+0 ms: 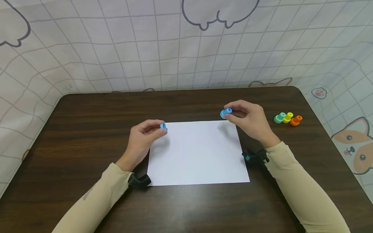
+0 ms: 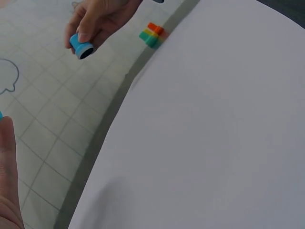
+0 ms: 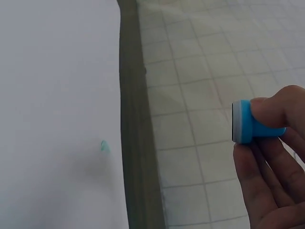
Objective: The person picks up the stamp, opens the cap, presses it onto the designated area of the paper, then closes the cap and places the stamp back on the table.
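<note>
Between thumb and fingers, my right hand pinches a blue stamp above the far right corner of the white paper. The stamp's dark face, ringed in white, points left in the right wrist view. My left hand holds a small blue cap over the paper's far left corner. Only a sliver of that cap shows in the left wrist view. A small green mark is on the paper, below and left of the right hand.
On the dark wooden table, right of the paper, stand a green stamp, a yellow stamp and an orange stamp close together. Behind the table's far edge hangs a white gridded cloth.
</note>
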Demonstrator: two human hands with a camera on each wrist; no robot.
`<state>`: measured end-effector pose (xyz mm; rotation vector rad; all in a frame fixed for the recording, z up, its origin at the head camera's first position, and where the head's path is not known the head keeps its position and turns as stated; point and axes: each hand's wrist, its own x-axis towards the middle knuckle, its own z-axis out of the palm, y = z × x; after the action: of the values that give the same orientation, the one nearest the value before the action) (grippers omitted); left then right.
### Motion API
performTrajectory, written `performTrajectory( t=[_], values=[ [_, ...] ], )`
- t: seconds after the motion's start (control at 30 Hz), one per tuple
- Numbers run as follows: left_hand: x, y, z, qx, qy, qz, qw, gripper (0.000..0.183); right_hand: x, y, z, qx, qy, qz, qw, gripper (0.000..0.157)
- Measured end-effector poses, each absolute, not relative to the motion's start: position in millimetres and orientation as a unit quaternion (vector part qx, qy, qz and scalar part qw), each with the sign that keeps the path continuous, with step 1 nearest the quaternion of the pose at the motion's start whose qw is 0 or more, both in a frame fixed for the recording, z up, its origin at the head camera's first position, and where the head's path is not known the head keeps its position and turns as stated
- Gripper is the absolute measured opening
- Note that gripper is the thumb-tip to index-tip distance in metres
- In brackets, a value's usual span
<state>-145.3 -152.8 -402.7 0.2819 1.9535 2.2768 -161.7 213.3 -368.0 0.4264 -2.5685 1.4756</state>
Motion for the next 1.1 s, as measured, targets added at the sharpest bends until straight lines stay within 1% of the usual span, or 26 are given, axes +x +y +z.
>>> performTrajectory(
  t=[0.17,0.43,0.8,1.1],
  values=[
    [-147,-147,-397,0.098,0.649,0.752,0.061,0.033,-158,208,-362,0.146,-0.839,0.519,0.076,0.026],
    [-145,-132,-388,0.111,0.641,0.758,0.050,0.028,-150,197,-357,0.165,-0.814,0.553,0.069,0.025],
    [-145,-108,-378,0.138,0.600,0.786,0.065,0.032,-138,184,-347,0.193,-0.780,0.591,0.071,0.026],
    [-142,-92,-374,0.159,0.586,0.791,0.071,0.028,-126,174,-338,0.216,-0.765,0.604,0.063,0.028]
  ],
)
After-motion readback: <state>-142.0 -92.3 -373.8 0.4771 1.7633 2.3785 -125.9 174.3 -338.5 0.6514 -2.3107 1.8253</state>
